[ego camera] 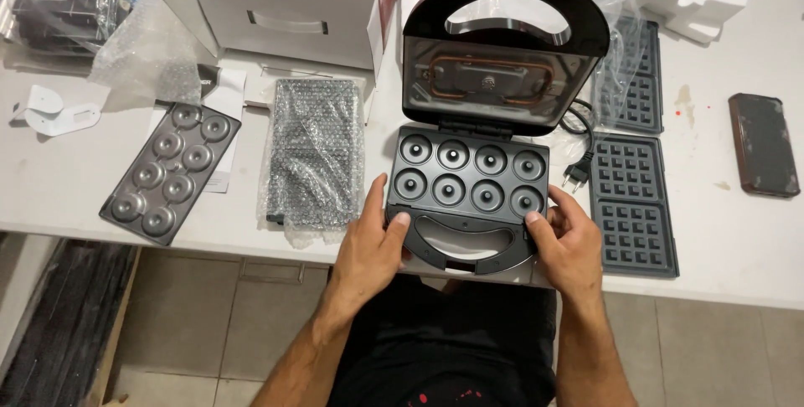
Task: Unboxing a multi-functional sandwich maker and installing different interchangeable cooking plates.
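A black snack maker (502, 5) stands open at the table's front edge, lid raised and showing a bare heating coil. Its lower half holds a doughnut-mould plate (466, 177) with several ring cavities. My left hand (373, 244) grips the front left corner of the base, thumb on the plate's edge. My right hand (565, 239) grips the front right corner the same way, thumb on the plate's rim. The handle (459, 248) lies between my hands.
A second doughnut plate (167, 174) lies to the left, beside a bubble-wrapped plate (311, 151). Two waffle plates (632, 206) and the power plug (574, 177) sit to the right, a dark phone (762, 145) farther right. A white carton (285, 5) stands behind.
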